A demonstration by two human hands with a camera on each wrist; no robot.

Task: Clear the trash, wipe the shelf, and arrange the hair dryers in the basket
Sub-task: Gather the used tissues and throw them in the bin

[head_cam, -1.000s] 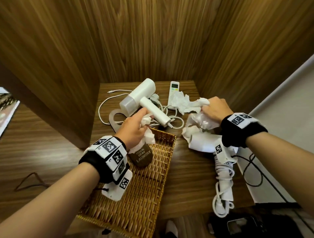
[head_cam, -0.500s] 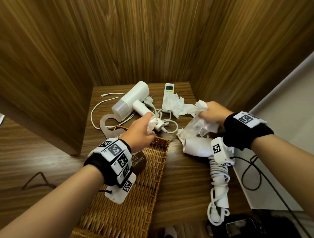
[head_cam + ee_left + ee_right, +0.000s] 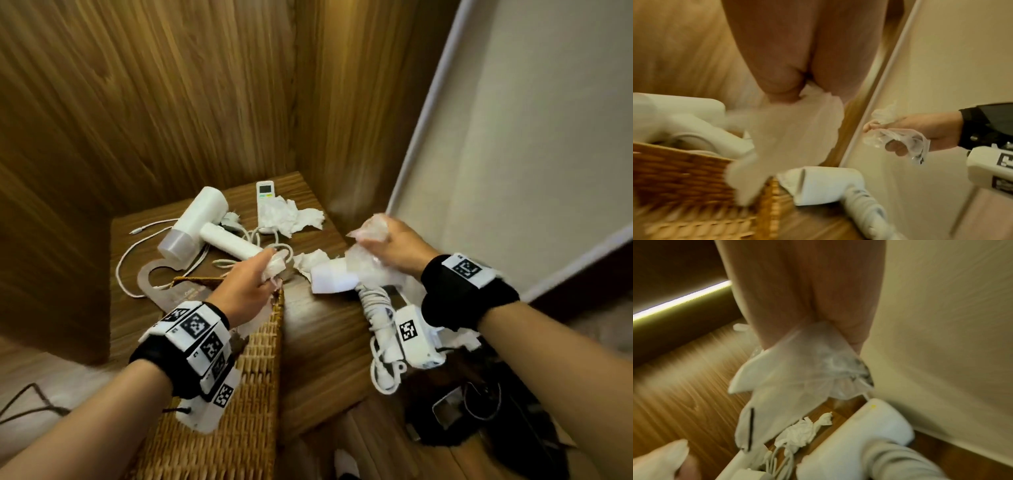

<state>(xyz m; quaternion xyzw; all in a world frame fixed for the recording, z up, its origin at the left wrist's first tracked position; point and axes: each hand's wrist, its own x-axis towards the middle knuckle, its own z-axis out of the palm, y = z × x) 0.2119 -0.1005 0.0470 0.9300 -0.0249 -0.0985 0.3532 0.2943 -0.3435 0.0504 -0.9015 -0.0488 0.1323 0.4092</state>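
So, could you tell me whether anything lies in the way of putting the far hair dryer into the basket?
Yes. The left hand, gripping a crumpled tissue, hangs over the wicker basket's far rim, right between it and the far hair dryer. The dryer's loose cord sprawls across the shelf too.

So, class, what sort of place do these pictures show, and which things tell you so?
Probably a hotel room wardrobe nook. Clues: a door hanger sign lying on the wood-panelled shelf, a small laundry bag in the wicker basket, and a white hair dryer.
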